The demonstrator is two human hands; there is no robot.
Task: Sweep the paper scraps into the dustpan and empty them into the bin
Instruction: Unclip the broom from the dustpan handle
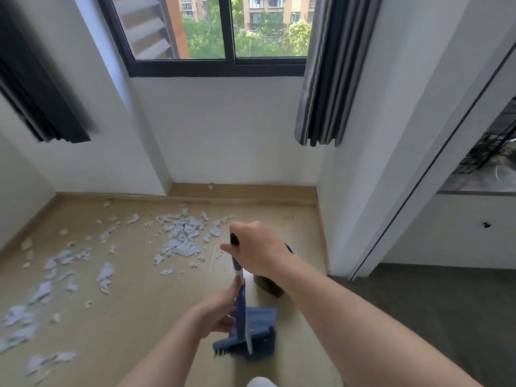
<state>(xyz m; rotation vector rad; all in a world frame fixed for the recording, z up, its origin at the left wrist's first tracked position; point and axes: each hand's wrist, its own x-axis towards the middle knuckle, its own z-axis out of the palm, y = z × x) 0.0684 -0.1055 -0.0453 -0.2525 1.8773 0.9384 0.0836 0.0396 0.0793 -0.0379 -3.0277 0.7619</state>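
Note:
White paper scraps (181, 237) lie strewn over the wooden floor, thickest near the far wall, with more paper scraps trailing to the lower left. A blue broom and dustpan set (245, 331) stands on the floor in front of me. My right hand (257, 250) is closed around the black top of the broom handle (234, 240). My left hand (220, 311) grips a lower part of the blue set, near its head; which piece it holds is blurred. The blue bristles rest on the floor close to my feet.
A dark brown object (268, 286) sits on the floor behind my right wrist, partly hidden. White walls and a wooden skirting (243, 191) close the far side under a window. Grey curtain (329, 79) hangs right. A doorway opens onto grey floor (418, 303) at right.

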